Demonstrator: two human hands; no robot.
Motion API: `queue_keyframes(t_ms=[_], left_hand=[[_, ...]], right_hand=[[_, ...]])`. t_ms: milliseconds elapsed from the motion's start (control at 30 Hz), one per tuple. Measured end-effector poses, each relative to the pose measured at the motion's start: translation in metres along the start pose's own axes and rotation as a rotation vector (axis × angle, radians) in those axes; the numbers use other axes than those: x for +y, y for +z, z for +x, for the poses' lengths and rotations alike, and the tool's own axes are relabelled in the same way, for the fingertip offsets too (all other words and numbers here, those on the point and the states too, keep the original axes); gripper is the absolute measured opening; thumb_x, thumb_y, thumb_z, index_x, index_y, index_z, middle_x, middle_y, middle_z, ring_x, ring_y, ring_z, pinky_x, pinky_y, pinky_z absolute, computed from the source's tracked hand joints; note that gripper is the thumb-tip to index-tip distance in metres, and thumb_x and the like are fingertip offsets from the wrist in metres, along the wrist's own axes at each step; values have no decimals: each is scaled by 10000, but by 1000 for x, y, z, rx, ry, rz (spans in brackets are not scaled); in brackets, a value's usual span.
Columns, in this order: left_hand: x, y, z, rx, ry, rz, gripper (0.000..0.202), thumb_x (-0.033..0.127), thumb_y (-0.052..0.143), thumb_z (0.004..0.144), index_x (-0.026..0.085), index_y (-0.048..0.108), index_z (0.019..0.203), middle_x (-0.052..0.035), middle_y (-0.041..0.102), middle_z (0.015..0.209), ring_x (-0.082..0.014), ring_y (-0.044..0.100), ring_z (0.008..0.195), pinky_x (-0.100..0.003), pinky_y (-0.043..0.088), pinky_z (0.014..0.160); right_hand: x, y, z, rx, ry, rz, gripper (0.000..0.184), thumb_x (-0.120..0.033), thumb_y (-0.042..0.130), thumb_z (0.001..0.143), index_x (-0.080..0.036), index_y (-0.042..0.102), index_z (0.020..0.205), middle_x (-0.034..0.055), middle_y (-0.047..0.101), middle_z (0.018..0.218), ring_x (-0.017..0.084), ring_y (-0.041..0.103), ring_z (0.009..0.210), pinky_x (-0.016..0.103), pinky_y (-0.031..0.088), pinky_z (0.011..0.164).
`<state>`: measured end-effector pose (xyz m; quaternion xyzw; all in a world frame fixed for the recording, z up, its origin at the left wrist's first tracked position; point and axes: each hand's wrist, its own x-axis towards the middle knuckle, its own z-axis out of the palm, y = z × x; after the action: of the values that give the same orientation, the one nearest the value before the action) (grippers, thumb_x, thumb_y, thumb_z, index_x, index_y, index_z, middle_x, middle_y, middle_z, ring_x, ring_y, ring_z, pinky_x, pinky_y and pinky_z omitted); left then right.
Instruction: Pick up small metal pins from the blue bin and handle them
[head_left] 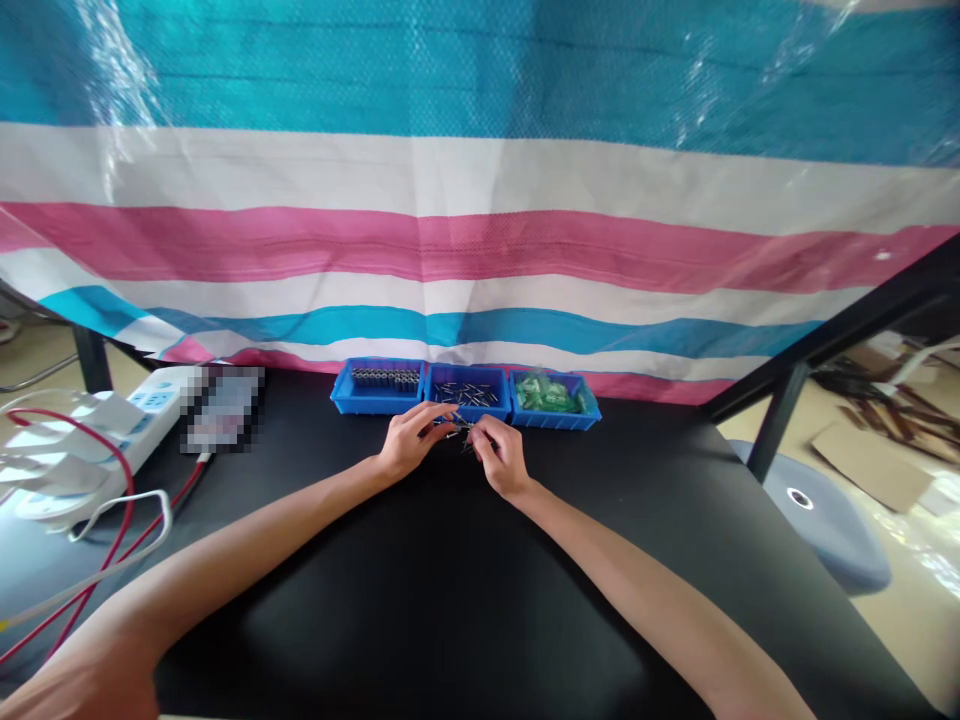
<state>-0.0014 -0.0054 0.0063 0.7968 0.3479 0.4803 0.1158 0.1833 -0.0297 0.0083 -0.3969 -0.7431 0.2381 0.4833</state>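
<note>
And here, over the black tabletop (420,600), the work is gathered right at the near edge of the middle blue bin (469,411). Thin metal pins (468,441) are pinched between the bent fingers and thumb of the right hand (501,455), their ends poking out below the fingertips. From the other side the left hand (409,440) is brought in close, thumb and forefinger almost meeting the right fingertips; small metal bits are seen at its tips, but whether they are gripped there cannot be told. Behind the hands, more loose metal pins (469,393) are scattered in the middle bin. To its left, a blue bin (379,403) is filled with rows of short metal cylinders (385,376); to its right, green plastic packets (551,393) are heaped in a third blue bin (559,420). All three are lined up side by side, backed by a striped plastic sheet (450,245). Out to the left, white adapters (56,485) are plugged into a white power strip (154,398), and a red cable (187,485) is run to a pixelated flat object (225,408). Beyond the right table edge, a grey stool (832,540) is seen.
</note>
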Motion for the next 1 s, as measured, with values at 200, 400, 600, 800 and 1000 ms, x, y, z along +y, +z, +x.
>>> queue_keyframes(t_ms=[200, 400, 600, 800, 1000], left_hand=[[-3, 1, 0, 12, 61, -37, 130, 247, 528, 901, 176, 636, 899, -55, 658, 850, -140, 622, 816, -249, 511, 743], [-5, 0, -3, 17, 16, -8, 198, 267, 511, 910, 165, 621, 780, -28, 618, 725, -109, 562, 652, -211, 459, 625], [-4, -3, -3, 28, -55, 5, 301, 285, 491, 917, 151, 574, 661, -7, 545, 623, -91, 477, 555, -209, 386, 553], [0, -4, -1, -6, -102, 3, 328, 272, 445, 934, 147, 574, 660, -13, 552, 621, -97, 504, 566, -215, 397, 580], [1, -2, -1, 0, -101, 32, 227, 262, 486, 920, 147, 618, 775, -13, 608, 675, -92, 546, 597, -195, 414, 607]], right_hand=[[0, 1, 2, -20, 8, -21, 283, -264, 395, 924, -185, 541, 694, 5, 539, 613, 136, 517, 585, 247, 410, 565], [-2, 5, 0, -90, -72, -84, 190, -220, 430, 919, -189, 585, 814, 39, 599, 754, 153, 577, 691, 255, 449, 661], [1, 7, -1, -126, -57, -69, 227, -245, 428, 931, -191, 595, 787, 41, 627, 761, 158, 597, 698, 258, 453, 669], [11, 4, 3, 191, 250, 32, 331, -395, 393, 951, -182, 602, 807, -23, 490, 543, 115, 475, 474, 228, 390, 492], [8, 5, 3, 146, 235, 28, 358, -403, 407, 945, -188, 573, 1178, -14, 550, 608, 122, 509, 511, 231, 424, 526]])
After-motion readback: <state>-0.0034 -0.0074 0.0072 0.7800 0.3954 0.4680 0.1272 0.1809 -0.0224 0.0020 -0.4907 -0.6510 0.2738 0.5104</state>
